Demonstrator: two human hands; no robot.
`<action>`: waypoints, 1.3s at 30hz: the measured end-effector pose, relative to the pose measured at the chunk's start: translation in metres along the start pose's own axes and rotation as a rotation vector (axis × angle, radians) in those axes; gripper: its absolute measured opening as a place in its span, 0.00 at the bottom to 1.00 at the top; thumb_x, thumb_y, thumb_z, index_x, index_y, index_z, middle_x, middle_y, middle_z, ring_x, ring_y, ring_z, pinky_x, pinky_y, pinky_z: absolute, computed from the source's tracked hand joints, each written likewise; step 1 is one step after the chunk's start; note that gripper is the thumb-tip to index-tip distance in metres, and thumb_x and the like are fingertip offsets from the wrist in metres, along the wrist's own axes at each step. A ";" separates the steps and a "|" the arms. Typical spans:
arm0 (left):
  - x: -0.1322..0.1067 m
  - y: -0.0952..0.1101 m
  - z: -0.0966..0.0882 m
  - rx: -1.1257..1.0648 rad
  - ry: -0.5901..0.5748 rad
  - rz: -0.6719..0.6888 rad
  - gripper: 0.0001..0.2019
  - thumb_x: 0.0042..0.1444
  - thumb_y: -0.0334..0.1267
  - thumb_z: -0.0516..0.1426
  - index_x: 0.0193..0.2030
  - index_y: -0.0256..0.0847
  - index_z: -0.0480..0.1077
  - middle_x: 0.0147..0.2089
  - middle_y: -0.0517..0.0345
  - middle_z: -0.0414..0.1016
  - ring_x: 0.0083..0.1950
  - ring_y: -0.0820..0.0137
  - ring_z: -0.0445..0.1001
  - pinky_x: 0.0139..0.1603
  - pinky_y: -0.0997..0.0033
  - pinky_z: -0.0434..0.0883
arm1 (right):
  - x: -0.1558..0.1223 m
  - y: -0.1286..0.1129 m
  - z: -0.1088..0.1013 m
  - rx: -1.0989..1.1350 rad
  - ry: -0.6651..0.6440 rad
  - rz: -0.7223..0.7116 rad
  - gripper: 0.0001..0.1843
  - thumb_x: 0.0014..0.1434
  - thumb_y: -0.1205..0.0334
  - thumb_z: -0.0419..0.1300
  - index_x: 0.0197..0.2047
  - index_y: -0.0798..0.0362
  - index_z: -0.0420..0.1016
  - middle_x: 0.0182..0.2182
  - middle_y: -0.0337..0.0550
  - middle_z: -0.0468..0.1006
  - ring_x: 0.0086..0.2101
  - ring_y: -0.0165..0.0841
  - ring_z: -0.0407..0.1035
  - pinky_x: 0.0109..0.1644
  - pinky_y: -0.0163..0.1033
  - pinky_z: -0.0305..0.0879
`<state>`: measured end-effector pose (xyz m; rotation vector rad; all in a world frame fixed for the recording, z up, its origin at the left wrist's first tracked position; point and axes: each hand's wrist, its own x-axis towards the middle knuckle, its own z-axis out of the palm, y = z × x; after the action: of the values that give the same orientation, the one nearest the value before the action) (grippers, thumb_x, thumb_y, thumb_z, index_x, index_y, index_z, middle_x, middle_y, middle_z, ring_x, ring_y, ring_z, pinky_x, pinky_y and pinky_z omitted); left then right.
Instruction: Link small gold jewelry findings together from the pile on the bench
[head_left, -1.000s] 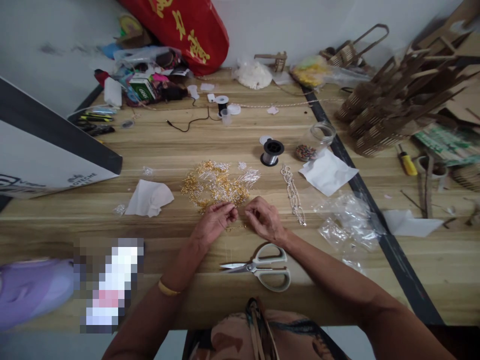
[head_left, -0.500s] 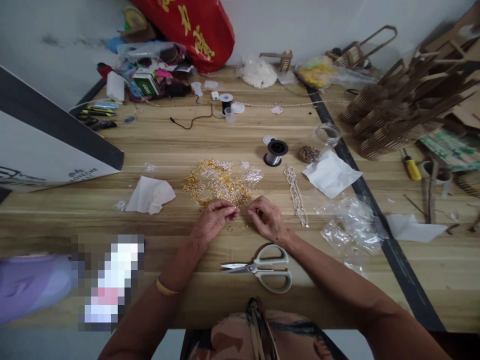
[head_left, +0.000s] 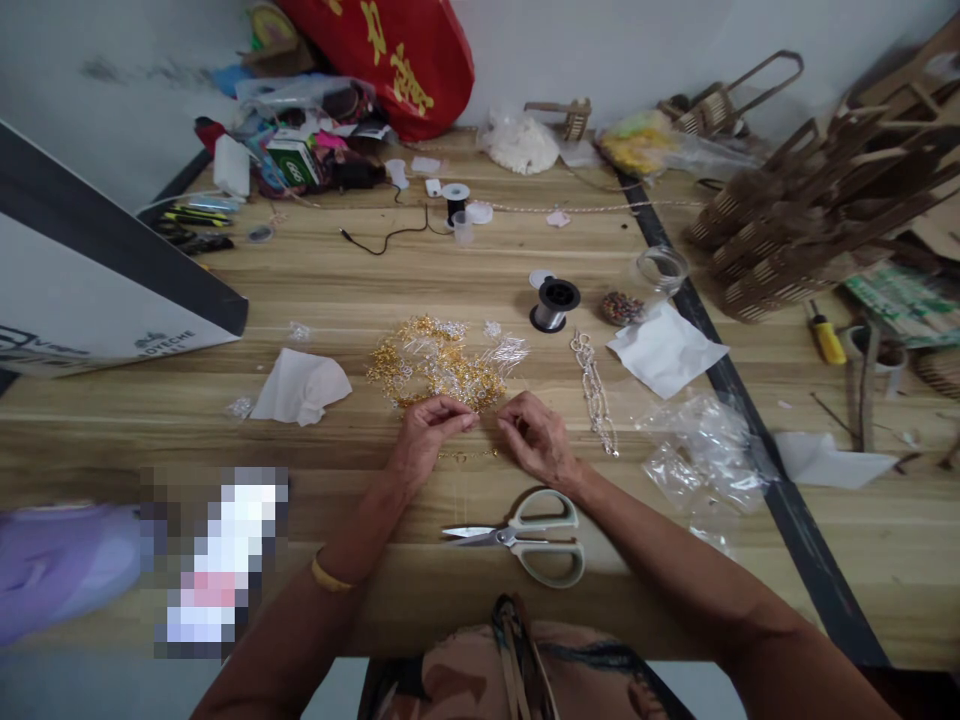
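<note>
My left hand is closed in a pinch, thumb against forefinger; whatever sits at the tips is too small to name. Facing it across a narrow gap, my right hand has its fingers curled and pinched, and their contents cannot be made out. Just beyond both hands spreads a pile of gold and silver beads and findings. A thin gold chain lies on the wood below the fingertips. Nearer to me are grey-handled scissors, their blades pointing left and slightly apart.
A silver chain and clear plastic bags lie to the right. Behind stand a wire spool, a dish of mixed beads and a glass jar. White papers flank the pile. A white box juts in left.
The left fingers have straightened a little and shifted slightly, showing more of the gold chain beneath. My right hand keeps nearly the same pose.
</note>
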<state>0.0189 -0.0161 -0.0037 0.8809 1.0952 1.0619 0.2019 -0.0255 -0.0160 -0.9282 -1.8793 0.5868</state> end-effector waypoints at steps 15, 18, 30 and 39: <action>-0.001 -0.002 -0.001 -0.050 -0.055 -0.016 0.09 0.40 0.36 0.67 0.28 0.36 0.73 0.29 0.55 0.80 0.29 0.70 0.76 0.36 0.68 0.72 | 0.000 0.000 -0.001 -0.008 -0.012 -0.001 0.03 0.61 0.66 0.54 0.37 0.52 0.68 0.29 0.42 0.70 0.28 0.31 0.64 0.29 0.35 0.62; -0.001 -0.002 -0.001 -0.050 -0.053 -0.019 0.10 0.39 0.36 0.67 0.28 0.35 0.73 0.29 0.55 0.80 0.29 0.70 0.76 0.36 0.69 0.73 | 0.000 -0.001 -0.001 -0.018 -0.012 0.000 0.03 0.62 0.65 0.54 0.36 0.52 0.68 0.28 0.42 0.70 0.28 0.31 0.64 0.29 0.36 0.62; -0.002 0.001 0.000 0.016 -0.038 -0.024 0.10 0.39 0.36 0.67 0.30 0.35 0.77 0.30 0.54 0.80 0.30 0.69 0.77 0.39 0.67 0.73 | 0.001 -0.001 0.000 -0.012 -0.001 -0.005 0.03 0.62 0.65 0.54 0.36 0.52 0.69 0.28 0.42 0.70 0.28 0.31 0.64 0.29 0.35 0.62; -0.001 -0.001 -0.002 0.032 -0.023 0.004 0.10 0.42 0.38 0.66 0.32 0.36 0.77 0.32 0.53 0.80 0.33 0.67 0.78 0.41 0.66 0.73 | 0.000 0.000 0.000 -0.018 -0.013 -0.002 0.03 0.62 0.66 0.54 0.37 0.52 0.69 0.28 0.42 0.70 0.28 0.31 0.64 0.29 0.36 0.62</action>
<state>0.0172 -0.0178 -0.0049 0.9195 1.0939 1.0376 0.2019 -0.0254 -0.0153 -0.9357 -1.8996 0.5769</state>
